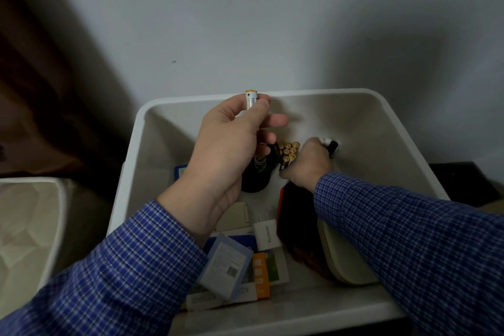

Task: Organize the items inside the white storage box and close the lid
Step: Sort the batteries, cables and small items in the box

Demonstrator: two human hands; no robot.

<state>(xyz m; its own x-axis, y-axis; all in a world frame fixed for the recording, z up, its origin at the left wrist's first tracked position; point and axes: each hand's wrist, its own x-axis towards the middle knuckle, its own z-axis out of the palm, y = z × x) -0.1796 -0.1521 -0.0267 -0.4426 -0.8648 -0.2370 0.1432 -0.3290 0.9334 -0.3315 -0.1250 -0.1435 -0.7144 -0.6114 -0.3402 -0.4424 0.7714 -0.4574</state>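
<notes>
The white storage box (403,128) fills the centre and lower right of the frame, lid off, its smooth plastic walls rounded at the corners; its near rim is cut off by both checked sleeves. Much of its floor is hidden under the arms. Above its upper left, the left hand (226,150) pinches a white battery (251,99) with a yellow tip upright between thumb and forefinger, the other fingers loosely curled. Deeper in, right of centre, the right hand (308,163) curls round a dark cylindrical thing (332,148), too dim to identify, beside a cluster of gold-topped batteries (289,151). A black round object (256,177) lies partly behind the left hand. Lower down lie a white charger plug (267,232), a translucent blue case (225,264), an orange card pack (261,273) and a dark red-edged item (297,215). The box's far wall area stays bare.
</notes>
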